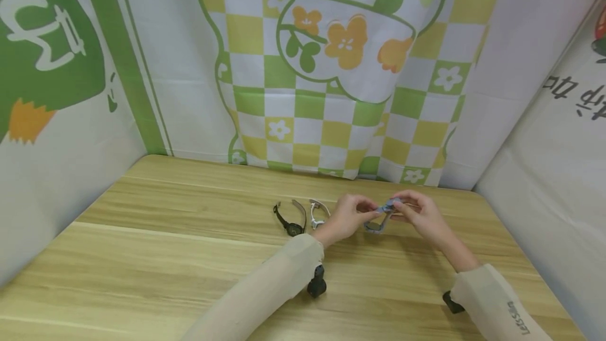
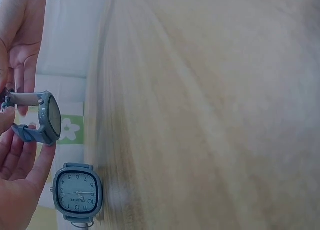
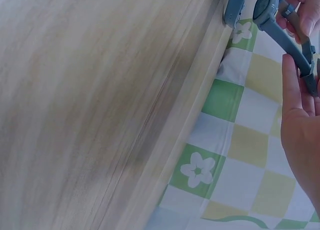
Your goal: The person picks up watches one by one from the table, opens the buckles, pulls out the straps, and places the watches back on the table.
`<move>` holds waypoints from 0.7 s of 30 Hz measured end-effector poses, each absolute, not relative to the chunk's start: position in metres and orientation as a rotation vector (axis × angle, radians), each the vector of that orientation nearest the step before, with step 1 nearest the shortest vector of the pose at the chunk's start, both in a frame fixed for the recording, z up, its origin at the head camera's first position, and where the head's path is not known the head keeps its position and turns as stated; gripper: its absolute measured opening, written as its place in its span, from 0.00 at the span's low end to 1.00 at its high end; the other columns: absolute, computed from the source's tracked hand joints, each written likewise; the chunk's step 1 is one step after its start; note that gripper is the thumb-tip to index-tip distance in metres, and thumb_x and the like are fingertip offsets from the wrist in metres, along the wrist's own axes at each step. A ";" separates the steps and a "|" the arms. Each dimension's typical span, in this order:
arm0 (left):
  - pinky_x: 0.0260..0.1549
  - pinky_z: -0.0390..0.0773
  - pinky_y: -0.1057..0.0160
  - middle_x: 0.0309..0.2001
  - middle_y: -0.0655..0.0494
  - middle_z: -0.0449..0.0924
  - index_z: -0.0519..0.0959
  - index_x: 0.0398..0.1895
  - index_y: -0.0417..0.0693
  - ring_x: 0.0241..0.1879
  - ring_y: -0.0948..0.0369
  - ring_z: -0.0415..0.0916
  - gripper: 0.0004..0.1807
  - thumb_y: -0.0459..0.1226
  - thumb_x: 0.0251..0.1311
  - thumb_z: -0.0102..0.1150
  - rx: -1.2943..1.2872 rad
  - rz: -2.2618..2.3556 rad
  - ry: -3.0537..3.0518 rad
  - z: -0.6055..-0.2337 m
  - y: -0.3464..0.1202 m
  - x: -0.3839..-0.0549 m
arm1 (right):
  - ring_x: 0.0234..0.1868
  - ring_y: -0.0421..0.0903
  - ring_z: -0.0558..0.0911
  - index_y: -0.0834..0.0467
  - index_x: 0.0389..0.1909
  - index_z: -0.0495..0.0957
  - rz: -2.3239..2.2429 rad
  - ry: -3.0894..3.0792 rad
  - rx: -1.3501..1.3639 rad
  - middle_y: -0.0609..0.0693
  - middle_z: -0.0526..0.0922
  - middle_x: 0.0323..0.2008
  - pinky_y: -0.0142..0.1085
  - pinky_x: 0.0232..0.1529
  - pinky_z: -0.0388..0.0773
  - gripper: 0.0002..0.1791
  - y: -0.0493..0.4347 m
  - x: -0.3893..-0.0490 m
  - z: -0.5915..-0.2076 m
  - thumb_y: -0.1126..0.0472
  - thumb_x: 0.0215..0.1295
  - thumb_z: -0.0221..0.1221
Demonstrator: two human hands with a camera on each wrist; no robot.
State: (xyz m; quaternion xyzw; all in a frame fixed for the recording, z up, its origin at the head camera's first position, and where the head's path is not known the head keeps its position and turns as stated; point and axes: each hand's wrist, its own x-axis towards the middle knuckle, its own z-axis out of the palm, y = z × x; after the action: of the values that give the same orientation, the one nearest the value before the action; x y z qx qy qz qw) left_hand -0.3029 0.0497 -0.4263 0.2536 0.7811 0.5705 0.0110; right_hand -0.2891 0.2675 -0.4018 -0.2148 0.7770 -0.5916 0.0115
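Note:
My left hand [image 1: 347, 217] and right hand [image 1: 418, 214] meet right of the table's middle. Between them they hold a blue wristwatch [image 1: 389, 205] above the tabletop, pinching its strap from both sides. In the left wrist view this watch [image 2: 52, 119] shows its case side-on, its strap bent back toward the fingers. Just below the hands, a second blue wristwatch [image 1: 374, 228] stands on the table; its square numbered dial [image 2: 77, 191] faces the left wrist camera. Close beyond my left wrist is a white wristwatch [image 1: 318, 221], partly hidden by that hand.
A black wristwatch [image 1: 293, 229] rests left of the white one, its strap ends raised. The wooden table [image 1: 142, 257] ends at a checked green, yellow and white cloth [image 1: 307, 136] behind. White printed cloths hang at both sides. Small black cameras [image 1: 316, 281] sit at the wrists.

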 end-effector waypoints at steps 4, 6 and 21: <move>0.41 0.82 0.71 0.44 0.45 0.90 0.87 0.47 0.36 0.44 0.56 0.87 0.08 0.33 0.71 0.67 0.791 1.767 2.448 -0.427 0.050 -0.303 | 0.46 0.34 0.87 0.86 0.57 0.66 -1.888 2.409 -0.705 0.39 0.85 0.43 0.32 0.50 0.86 0.16 0.267 -0.290 -0.403 0.73 0.80 0.51; 0.40 0.81 0.71 0.44 0.45 0.90 0.87 0.47 0.36 0.44 0.57 0.86 0.08 0.33 0.71 0.67 0.790 1.764 2.451 -0.428 0.051 -0.304 | 0.46 0.33 0.87 0.85 0.56 0.67 -1.898 2.418 -0.719 0.38 0.86 0.43 0.31 0.50 0.85 0.15 0.267 -0.291 -0.403 0.74 0.80 0.51; 0.38 0.80 0.72 0.43 0.44 0.89 0.87 0.46 0.35 0.41 0.60 0.85 0.08 0.32 0.70 0.67 0.795 1.745 2.452 -0.427 0.051 -0.304 | 0.44 0.35 0.87 0.74 0.56 0.75 -1.932 2.484 -0.733 0.41 0.87 0.42 0.28 0.49 0.85 0.11 0.270 -0.293 -0.396 0.74 0.78 0.54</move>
State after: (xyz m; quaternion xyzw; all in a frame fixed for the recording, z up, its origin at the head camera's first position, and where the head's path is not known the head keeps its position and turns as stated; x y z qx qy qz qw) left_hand -0.3040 0.0509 -0.4266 0.2553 0.7877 0.5605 0.0142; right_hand -0.2928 0.2703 -0.3964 -0.2265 0.7679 -0.5975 -0.0447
